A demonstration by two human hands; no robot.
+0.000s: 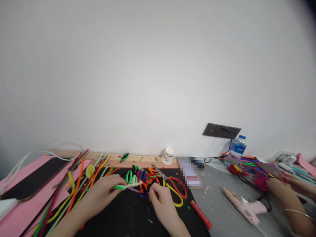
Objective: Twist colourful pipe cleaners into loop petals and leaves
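Observation:
My left hand (110, 190) is closed on a green and white pipe cleaner (119, 187); its pale end points right, towards my other hand. My right hand (160, 199) has thumb and fingers pinched together, and what lies between them is too small to make out. Just behind the hands is a cluster of bent pipe-cleaner loops, with green loops (128, 177) on the left and orange loops (154, 176) on the right. Scissors (174, 194) with yellow and red handles lie beyond my right hand, blades pointing away. Everything here rests on a black mat (123, 210).
Long coloured pipe cleaners (78, 184) and pink sheets (32, 197) lie left. An upturned paper cup (167, 156) stands near the wall. Right are a red stick-like object (201, 215), a pink glue gun (247, 207), a water bottle (237, 149) and another person's hands (278, 186).

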